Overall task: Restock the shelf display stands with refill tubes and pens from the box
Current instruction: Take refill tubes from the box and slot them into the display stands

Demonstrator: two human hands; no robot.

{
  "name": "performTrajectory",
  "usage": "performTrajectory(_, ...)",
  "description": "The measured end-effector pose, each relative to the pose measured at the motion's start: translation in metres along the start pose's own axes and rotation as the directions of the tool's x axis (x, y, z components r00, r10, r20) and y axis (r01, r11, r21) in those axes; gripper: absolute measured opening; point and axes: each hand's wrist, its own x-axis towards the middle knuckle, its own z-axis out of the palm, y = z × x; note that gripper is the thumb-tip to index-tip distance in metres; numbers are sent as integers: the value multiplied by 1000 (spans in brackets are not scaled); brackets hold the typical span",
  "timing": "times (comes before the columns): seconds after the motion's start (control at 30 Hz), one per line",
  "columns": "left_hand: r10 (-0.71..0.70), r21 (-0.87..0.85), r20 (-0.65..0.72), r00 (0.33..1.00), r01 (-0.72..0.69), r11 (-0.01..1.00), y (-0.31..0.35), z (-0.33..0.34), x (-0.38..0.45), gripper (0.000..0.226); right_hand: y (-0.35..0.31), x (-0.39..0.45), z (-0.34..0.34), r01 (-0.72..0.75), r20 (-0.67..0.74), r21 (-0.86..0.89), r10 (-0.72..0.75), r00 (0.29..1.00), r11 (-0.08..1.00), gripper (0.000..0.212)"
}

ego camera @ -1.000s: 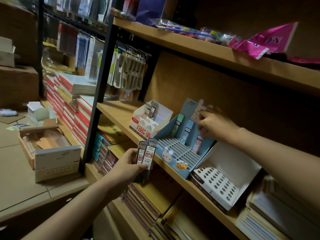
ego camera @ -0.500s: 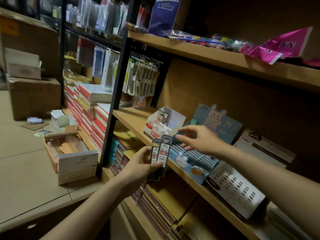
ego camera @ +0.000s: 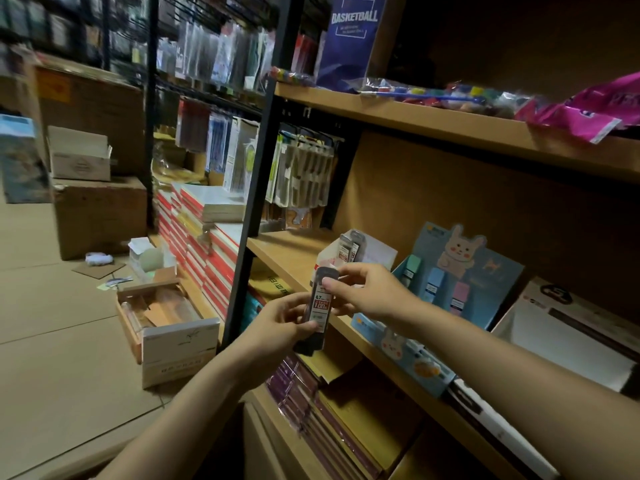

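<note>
Left hand (ego camera: 277, 323): I see it curled round the lower half of the tubes (ego camera: 317, 308), thumb on the front label.
Right hand (ego camera: 367, 292): I see its fingertips pinching the top of the same tubes, other fingers loosely bent.
Tubes: dark, flat, upright, stacked so I cannot count them; white and red label reads 0.7 and 100; held between both hands, in front of the shelf (ego camera: 291, 254) edge.
White stand (ego camera: 377, 252): just behind my right hand, two like tubes upright in it.
Blue stand (ego camera: 460, 271): right of my right hand, rabbit backboard, three pastel tubes.
Box (ego camera: 173, 327): on the floor, left of my left hand, open.
</note>
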Motion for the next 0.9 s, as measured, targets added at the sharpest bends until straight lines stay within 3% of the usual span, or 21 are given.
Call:
performTrajectory(0.27, 86, 38, -134, 987, -82, 996, 2, -18, 12, 48, -16, 34, -12, 21, 117, -170, -1, 993, 985, 22)
performTrajectory(0.37, 140, 90, -203, 969, -124, 988, 16, -19, 28, 51, -29, 55, -43, 37, -70, -224, -54, 996, 974, 20)
performTrajectory(0.43, 161, 182, -261, 952, -115, 976, 25, -16, 48, 48, -34, 71, -66, 24, -274, -253, -96, 957, 967, 19)
performTrajectory(0.5, 168, 278, -292, 942, -85, 957, 29, -9, 69, 52, -30, 84, -81, 15, -376, -311, -137, 916, 950, 20)
performTrajectory(0.7, 75, 263, -276, 958, 0, 965, 15, 21, 114, 74, 3, 122, -94, -120, -421, -367, -50, 906, 923, 29)
performTrajectory(0.77, 48, 239, -286, 957, 22, 971, 9, 26, 122, 79, 9, 127, -97, -120, -444, -428, -93, 891, 896, 14)
performTrajectory(0.9, 62, 227, -288, 956, 5, 974, 4, 29, 127, 76, 20, 130, -97, -56, -429, -536, -215, 877, 842, 18)
